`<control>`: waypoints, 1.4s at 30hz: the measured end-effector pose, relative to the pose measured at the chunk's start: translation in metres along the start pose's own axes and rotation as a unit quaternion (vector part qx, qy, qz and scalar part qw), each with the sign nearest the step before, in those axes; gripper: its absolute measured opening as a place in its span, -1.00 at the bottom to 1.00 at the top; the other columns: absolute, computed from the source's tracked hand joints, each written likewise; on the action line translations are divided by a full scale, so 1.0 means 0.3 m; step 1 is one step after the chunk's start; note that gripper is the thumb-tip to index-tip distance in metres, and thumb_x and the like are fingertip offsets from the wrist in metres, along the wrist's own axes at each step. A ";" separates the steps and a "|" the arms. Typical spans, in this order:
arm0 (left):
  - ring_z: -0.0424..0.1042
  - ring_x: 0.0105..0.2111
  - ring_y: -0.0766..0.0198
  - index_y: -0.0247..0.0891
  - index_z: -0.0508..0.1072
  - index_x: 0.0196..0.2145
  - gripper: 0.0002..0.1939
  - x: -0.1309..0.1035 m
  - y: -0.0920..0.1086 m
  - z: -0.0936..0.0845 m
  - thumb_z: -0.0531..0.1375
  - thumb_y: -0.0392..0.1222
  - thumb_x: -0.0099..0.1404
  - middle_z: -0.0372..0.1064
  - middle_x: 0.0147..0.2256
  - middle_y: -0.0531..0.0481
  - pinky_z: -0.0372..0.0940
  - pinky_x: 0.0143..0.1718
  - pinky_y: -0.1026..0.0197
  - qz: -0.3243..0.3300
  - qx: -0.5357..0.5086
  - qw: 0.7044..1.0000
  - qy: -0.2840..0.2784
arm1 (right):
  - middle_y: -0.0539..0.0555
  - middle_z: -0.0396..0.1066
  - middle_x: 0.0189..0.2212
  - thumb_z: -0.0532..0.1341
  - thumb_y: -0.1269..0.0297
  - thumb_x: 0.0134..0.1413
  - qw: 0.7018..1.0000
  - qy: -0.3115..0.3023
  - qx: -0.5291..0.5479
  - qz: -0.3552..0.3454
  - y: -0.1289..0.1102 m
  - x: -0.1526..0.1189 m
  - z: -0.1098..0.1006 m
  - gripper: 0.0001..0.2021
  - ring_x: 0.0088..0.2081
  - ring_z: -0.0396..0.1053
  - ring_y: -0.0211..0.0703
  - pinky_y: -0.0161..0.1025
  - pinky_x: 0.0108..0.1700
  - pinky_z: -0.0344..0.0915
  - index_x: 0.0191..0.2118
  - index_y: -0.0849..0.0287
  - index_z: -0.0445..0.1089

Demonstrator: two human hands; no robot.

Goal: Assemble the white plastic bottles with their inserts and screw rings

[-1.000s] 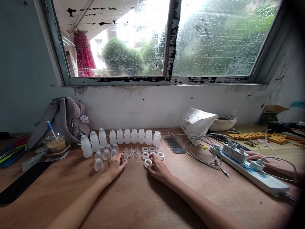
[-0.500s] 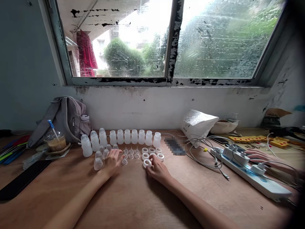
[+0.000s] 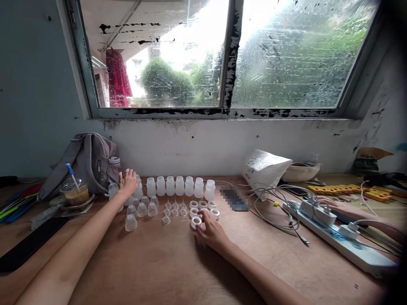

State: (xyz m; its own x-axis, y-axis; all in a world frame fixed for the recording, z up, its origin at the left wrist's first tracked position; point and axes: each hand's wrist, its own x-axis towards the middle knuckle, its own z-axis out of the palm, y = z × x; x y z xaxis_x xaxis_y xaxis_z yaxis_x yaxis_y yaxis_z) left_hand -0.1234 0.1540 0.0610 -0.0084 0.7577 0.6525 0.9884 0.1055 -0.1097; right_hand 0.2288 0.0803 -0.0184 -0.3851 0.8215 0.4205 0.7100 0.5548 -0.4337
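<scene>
My left hand [image 3: 128,184] reaches over the capped baby bottles at the back left, fingers stretched out and apart. It covers part of them; one capped bottle [image 3: 137,191] shows at its right. My right hand [image 3: 213,231] rests at the white screw rings [image 3: 196,223], thumb and fingers curved but apart, touching the front ring's right edge. Clear dome caps [image 3: 130,223] stand on the table below my left hand. Clear silicone nipples [image 3: 166,220] sit in small rows between caps and rings. Behind them stands a row of open frosted bottles [image 3: 179,186].
A drink cup with a straw [image 3: 74,192] and a grey backpack [image 3: 90,161] are at left. To the right lie a blurred phone-like item [image 3: 237,200], cables [image 3: 270,222] and a power strip [image 3: 346,241]. Another person's hand [image 3: 330,205] is beyond the strip.
My left hand has moved from the dome caps up and left to the capped bottles, uncovering the caps. My right hand stays at the rings.
</scene>
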 end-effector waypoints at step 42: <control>0.30 -0.64 0.29 -0.31 0.16 -0.18 -0.63 -0.433 0.420 -0.214 0.03 0.01 0.16 0.29 -0.58 0.02 0.21 -0.61 0.26 0.355 -0.314 0.868 0.145 | -0.03 0.20 -0.62 0.06 0.14 0.04 0.971 0.036 0.231 -0.044 -0.121 0.018 -0.125 -0.73 -0.53 0.16 -0.28 -0.35 -0.49 0.04 -0.56 0.20 0.22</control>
State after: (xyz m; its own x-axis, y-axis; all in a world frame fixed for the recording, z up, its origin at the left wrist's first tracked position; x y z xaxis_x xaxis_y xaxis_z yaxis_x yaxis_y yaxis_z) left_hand 0.0120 0.0275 0.0106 0.5860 0.2837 0.7590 0.6174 -0.7629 -0.1915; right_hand 0.2231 0.0598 0.0296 -0.3789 0.7657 0.5197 0.3292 0.6363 -0.6976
